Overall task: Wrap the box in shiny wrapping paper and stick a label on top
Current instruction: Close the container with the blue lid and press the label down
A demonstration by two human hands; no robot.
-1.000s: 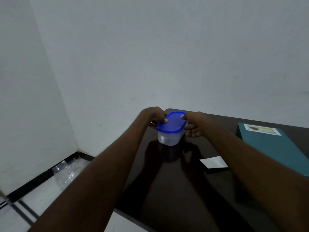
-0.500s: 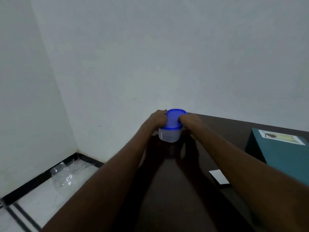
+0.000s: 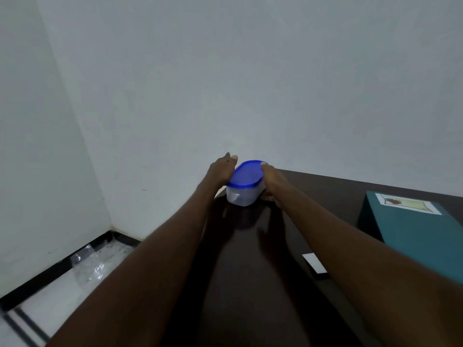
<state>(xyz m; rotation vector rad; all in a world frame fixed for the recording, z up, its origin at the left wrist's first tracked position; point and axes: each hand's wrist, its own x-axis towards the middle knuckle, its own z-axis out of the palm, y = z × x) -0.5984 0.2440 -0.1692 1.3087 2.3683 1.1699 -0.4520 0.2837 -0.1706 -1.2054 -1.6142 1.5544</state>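
Both hands flanked the clear oval plastic box with the blue lid (image 3: 246, 181) at the dark desk's (image 3: 250, 284) far corner: left hand (image 3: 221, 169) flat-fingered against it, right hand (image 3: 271, 180) curled round it. Drawing it inward evenly, level, seemed wisest.

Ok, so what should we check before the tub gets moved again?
1. Lid sits flat on the tub: ok.
2. Right hand holds the tub's right end, thumb on the lid: ok.
3. Left hand grips the tub: cannot tell, it lies along the left side with fingers pointing ahead.
4. Tub is safely on the table: not ok, it sits at the far left corner by the edge.
5. White paper slip is ready on the table: ok.
6. Shiny wrapping paper is laid out: cannot tell, none shows on the table.
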